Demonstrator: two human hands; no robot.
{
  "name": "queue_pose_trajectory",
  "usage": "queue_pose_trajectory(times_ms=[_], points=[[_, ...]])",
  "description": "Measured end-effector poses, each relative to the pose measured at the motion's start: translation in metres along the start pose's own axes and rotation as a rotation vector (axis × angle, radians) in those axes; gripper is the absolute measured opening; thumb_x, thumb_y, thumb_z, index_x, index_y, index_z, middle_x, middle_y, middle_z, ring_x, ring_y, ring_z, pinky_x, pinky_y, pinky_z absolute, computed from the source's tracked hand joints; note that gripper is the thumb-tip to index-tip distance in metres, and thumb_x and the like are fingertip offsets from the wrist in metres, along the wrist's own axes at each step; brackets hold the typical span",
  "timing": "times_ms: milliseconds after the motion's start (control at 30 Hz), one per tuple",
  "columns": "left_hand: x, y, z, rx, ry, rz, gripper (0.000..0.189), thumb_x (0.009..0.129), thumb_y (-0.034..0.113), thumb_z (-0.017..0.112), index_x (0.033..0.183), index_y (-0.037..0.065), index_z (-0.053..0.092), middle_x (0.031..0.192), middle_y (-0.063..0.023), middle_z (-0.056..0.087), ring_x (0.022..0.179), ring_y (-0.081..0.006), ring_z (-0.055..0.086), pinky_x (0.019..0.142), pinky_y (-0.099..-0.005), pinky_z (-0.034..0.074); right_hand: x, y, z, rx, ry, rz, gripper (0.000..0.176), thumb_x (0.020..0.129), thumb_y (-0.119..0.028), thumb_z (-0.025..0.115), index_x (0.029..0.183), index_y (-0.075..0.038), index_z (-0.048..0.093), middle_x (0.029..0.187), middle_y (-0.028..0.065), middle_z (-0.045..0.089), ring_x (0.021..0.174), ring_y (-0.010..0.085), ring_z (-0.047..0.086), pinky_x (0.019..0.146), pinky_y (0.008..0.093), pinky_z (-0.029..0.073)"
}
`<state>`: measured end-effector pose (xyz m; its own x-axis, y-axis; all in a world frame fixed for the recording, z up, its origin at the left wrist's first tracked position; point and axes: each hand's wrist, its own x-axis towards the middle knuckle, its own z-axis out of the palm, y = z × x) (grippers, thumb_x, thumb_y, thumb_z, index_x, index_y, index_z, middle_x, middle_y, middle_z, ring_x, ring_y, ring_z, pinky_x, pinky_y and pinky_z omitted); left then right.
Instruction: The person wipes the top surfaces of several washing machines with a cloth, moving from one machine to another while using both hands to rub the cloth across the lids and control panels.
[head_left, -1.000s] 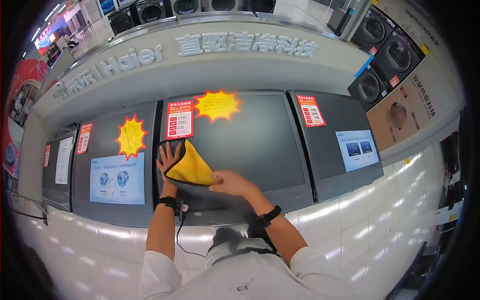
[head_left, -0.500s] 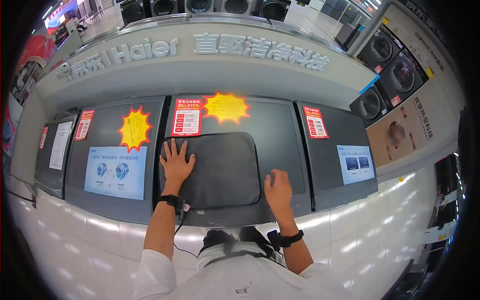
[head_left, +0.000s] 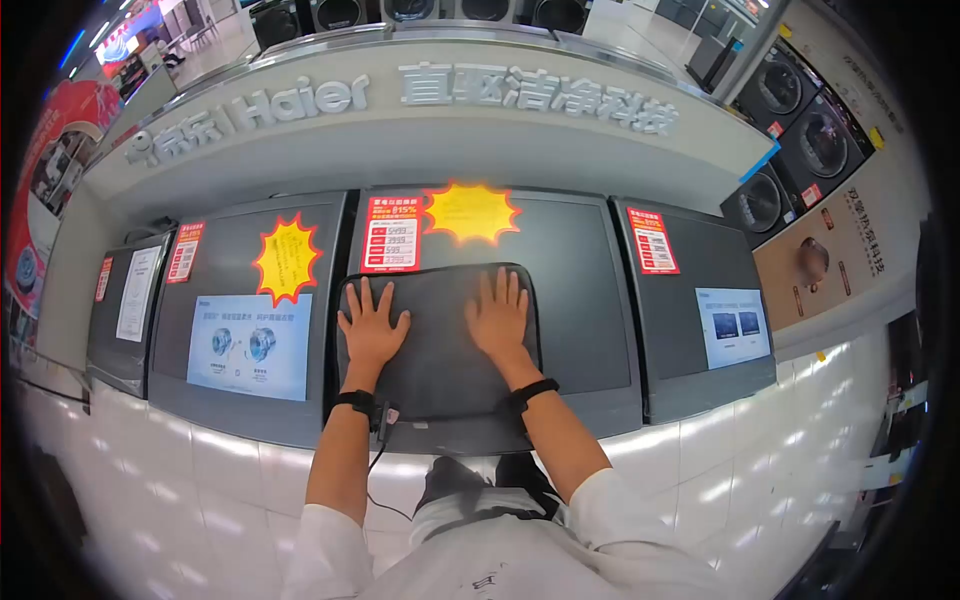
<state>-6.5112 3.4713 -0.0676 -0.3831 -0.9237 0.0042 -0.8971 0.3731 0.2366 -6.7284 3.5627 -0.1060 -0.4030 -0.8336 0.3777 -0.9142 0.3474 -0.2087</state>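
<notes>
A flat black rectangular piece with rounded corners and a raised dark edging, like a fabric case or mat, lies on top of the middle grey appliance. My left hand rests on its left part, palm down with the fingers spread. Over its right part is my right hand, flat with fingers stretched and slightly blurred. Black bands circle both wrists, and a cable hangs from the left one. Just beyond the left hand's fingertips are a red price tag and a yellow starburst sign.
Similar grey appliances with price tags stand left and right, close beside the middle one. Behind them rises a pale panel with raised Haier lettering. Front-loading washers are stacked at the right. Shiny tiled floor lies nearer me.
My right hand has moved from beside the black piece's right edge leftward and forward onto it, its fingers now straightened. My left hand stays on the left part. The view has shifted slightly.
</notes>
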Motion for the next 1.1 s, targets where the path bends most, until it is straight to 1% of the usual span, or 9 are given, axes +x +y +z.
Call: queue_pose_trajectory(times_ms=[33,67,167,200,333,433,567,833,1100], points=[[0.002,0.000,0.002,-0.015,0.015,-0.001,0.067,0.094,0.053,0.056,0.154,0.027,0.045,0.168,-0.0137,0.025,0.157,-0.0379,0.012,0.115,-0.0721,0.020,0.000,0.003,0.001,-0.005,-0.003,0.026,0.062,0.094,-0.041,0.057,0.147,-0.008,0.051,0.154,0.0235,0.043,0.145,0.0418,0.036,0.115,0.0623,0.029],[0.003,0.000,0.003,-0.052,0.033,-0.032,0.065,0.095,0.052,0.055,0.154,0.025,0.045,0.168,-0.0108,0.027,0.158,-0.0358,0.013,0.115,-0.0714,0.020,0.000,0.004,-0.002,0.006,0.009,0.047,0.060,0.095,-0.040,0.058,0.145,-0.008,0.053,0.154,0.0230,0.044,0.145,0.0409,0.037,0.115,0.0611,0.029],[0.007,-0.001,0.009,-0.099,0.072,-0.067,0.066,0.095,0.052,0.055,0.154,0.023,0.045,0.168,-0.0095,0.028,0.157,-0.0347,0.015,0.115,-0.0714,0.020,0.002,0.010,-0.013,0.078,-0.075,0.148,0.061,0.095,-0.041,0.058,0.146,-0.007,0.052,0.154,0.0228,0.044,0.145,0.0404,0.036,0.115,0.0606,0.029],[0.005,0.000,0.009,-0.080,0.076,-0.045,0.067,0.095,0.051,0.055,0.154,0.020,0.045,0.168,-0.0094,0.028,0.158,-0.0341,0.014,0.116,-0.0713,0.019,0.000,0.014,-0.011,0.087,-0.053,0.132,0.062,0.095,-0.042,0.058,0.146,-0.007,0.052,0.154,0.0231,0.043,0.145,0.0410,0.036,0.116,0.0604,0.027],[0.005,0.006,0.005,-0.019,0.021,-0.047,0.070,0.094,0.051,0.056,0.156,0.021,0.042,0.169,-0.0095,0.025,0.158,-0.0339,0.011,0.116,-0.0711,0.018,-0.004,0.019,-0.014,-0.016,-0.013,0.108,0.065,0.096,-0.046,0.056,0.147,-0.007,0.050,0.157,0.0236,0.040,0.147,0.0420,0.032,0.117,0.0599,0.025],[0.006,0.007,0.006,0.016,-0.002,-0.058,0.071,0.094,0.051,0.056,0.157,0.021,0.040,0.169,-0.0099,0.023,0.158,-0.0343,0.010,0.117,-0.0707,0.017,-0.003,0.023,-0.013,-0.032,-0.045,0.110,0.067,0.097,-0.049,0.054,0.149,-0.008,0.049,0.158,0.0241,0.038,0.149,0.0421,0.029,0.118,0.0594,0.024],[0.005,0.011,0.005,0.018,0.009,-0.046,0.074,0.092,0.051,0.055,0.156,0.017,0.041,0.168,-0.0146,0.024,0.157,-0.0375,0.012,0.117,-0.0701,0.019,-0.005,0.025,-0.013,-0.013,-0.069,0.107,0.068,0.097,-0.049,0.053,0.151,-0.009,0.047,0.158,0.0241,0.037,0.150,0.0416,0.028,0.119,0.0582,0.024],[0.007,0.025,0.010,0.028,-0.004,-0.049,0.075,0.092,0.052,0.057,0.155,0.016,0.041,0.168,-0.0145,0.024,0.157,-0.0362,0.013,0.116,-0.0692,0.021,-0.004,0.047,-0.026,0.000,-0.114,0.107,0.067,0.097,-0.051,0.050,0.151,-0.011,0.048,0.160,0.0221,0.036,0.149,0.0395,0.029,0.119,0.0546,0.025],[0.012,0.078,0.029,0.054,-0.020,0.005,0.074,0.093,0.051,0.055,0.155,0.014,0.040,0.167,-0.0160,0.025,0.157,-0.0368,0.014,0.116,-0.0689,0.021,-0.007,0.099,-0.041,0.026,-0.137,0.180,0.068,0.097,-0.052,0.050,0.154,-0.015,0.046,0.162,0.0193,0.034,0.152,0.0363,0.026,0.121,0.0529,0.022]])
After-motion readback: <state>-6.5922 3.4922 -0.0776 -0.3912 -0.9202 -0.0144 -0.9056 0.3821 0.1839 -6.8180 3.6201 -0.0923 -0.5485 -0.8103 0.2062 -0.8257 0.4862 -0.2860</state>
